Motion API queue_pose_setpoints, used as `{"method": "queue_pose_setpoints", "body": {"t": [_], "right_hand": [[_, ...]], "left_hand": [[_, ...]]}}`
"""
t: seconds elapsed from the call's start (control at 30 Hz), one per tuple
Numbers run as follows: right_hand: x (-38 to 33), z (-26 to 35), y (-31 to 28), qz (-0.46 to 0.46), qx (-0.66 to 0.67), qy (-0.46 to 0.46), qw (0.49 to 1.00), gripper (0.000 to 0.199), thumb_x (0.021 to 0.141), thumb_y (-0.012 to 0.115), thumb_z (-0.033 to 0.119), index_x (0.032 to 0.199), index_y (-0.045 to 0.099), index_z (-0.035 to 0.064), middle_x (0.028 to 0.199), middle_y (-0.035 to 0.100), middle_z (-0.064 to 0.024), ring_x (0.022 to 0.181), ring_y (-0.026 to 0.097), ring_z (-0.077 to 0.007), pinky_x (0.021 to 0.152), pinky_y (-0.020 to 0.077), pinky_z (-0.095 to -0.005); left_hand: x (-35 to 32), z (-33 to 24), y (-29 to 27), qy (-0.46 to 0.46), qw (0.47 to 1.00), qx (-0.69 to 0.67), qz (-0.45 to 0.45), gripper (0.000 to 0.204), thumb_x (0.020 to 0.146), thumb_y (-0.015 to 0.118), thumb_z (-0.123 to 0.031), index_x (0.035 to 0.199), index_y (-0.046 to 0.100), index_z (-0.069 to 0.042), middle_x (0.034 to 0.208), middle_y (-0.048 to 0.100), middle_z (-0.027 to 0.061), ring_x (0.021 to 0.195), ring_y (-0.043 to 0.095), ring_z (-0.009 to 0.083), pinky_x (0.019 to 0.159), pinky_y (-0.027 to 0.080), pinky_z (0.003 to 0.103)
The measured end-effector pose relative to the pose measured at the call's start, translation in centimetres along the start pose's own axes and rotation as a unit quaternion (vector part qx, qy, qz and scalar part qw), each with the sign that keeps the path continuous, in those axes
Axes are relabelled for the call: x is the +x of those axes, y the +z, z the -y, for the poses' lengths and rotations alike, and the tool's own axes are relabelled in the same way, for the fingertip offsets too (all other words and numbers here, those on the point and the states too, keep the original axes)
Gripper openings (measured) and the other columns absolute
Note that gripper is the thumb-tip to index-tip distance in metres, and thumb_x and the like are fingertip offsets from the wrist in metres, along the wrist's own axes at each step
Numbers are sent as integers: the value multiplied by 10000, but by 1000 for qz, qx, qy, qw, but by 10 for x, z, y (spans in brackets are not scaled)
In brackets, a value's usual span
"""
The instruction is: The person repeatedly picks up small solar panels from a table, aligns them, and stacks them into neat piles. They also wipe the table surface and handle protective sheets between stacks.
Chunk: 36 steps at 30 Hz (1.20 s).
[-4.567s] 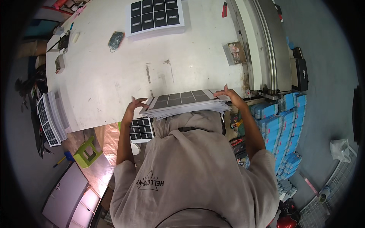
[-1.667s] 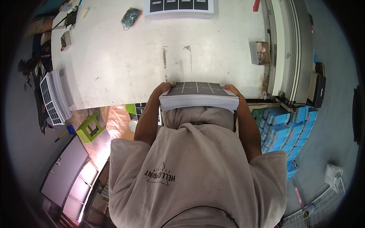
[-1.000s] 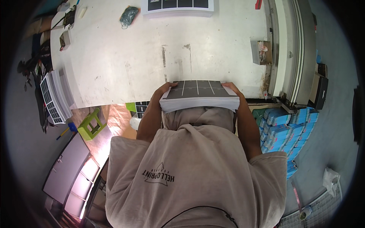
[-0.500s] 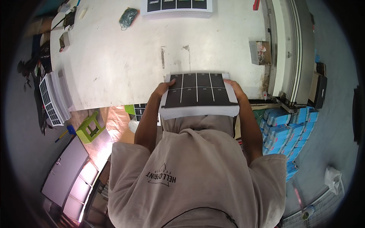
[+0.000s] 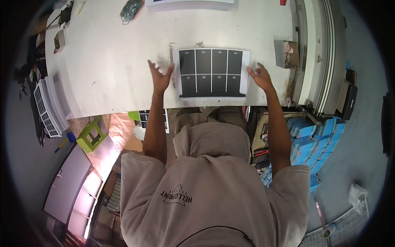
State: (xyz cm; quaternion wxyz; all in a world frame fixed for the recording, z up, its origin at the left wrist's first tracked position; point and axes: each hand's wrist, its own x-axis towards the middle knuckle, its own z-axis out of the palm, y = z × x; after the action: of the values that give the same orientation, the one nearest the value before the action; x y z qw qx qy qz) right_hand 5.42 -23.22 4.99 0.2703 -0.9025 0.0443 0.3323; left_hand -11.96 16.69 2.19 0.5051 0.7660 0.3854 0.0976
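A stack of printed sheets (image 5: 212, 73) lies flat on the white table (image 5: 119, 74), close to its front edge. Its top sheet carries two rows of black panels divided by white lines, with a white margin around them. My left hand (image 5: 161, 76) is just off the stack's left side, fingers spread and holding nothing. On the other side, my right hand (image 5: 260, 77) has its fingers apart, the thumb near or touching the stack's right edge; whether it touches I cannot tell.
Another paper stack (image 5: 191, 5) sits at the back, beside a dark wrapped bundle (image 5: 131, 10). A small open box (image 5: 285, 54) stands near the metal rail (image 5: 327, 53) on the right. Blue bundles (image 5: 314, 142) are piled below right; a green stool (image 5: 91, 134) is below left.
The stack has gone from my two hands at the table's front edge to lying farther forward on the tabletop. Both hands have let go and opened outward.
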Motion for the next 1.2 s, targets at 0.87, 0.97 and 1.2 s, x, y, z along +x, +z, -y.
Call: {"method": "queue_pose_setpoints", "body": {"t": [0.87, 0.97, 1.2], "right_hand": [[-269, 215, 22, 118, 613, -213, 752, 931, 980, 233, 723, 1576, 182, 9, 1655, 191, -96, 1530, 123, -206, 1226, 78, -389], [-205, 215, 6, 168, 648, -164, 724, 873, 1010, 171, 670, 1589, 97, 21, 1675, 94, -83, 1540, 61, -223, 1231, 23, -389], [-305, 281, 38, 265, 426, -488, 714, 906, 998, 258, 671, 1572, 148, -20, 1661, 2, -202, 1544, -35, -278, 1224, -19, -444]], "left_hand": [[-131, -217, 39, 151, 936, -196, 251, 862, 1036, 335, -460, 1535, -131, 67, 1613, -157, 299, 1505, -138, 434, 1213, -53, 516], [-176, -262, -2, 246, 912, -191, 265, 887, 1023, 357, -470, 1534, -134, 64, 1615, -158, 293, 1509, -125, 435, 1212, -50, 528], [-101, -84, -97, -212, 844, -483, 95, 772, 1038, 298, -534, 1584, 77, -34, 1654, 83, 165, 1534, 67, 279, 1230, 90, 441]]}}
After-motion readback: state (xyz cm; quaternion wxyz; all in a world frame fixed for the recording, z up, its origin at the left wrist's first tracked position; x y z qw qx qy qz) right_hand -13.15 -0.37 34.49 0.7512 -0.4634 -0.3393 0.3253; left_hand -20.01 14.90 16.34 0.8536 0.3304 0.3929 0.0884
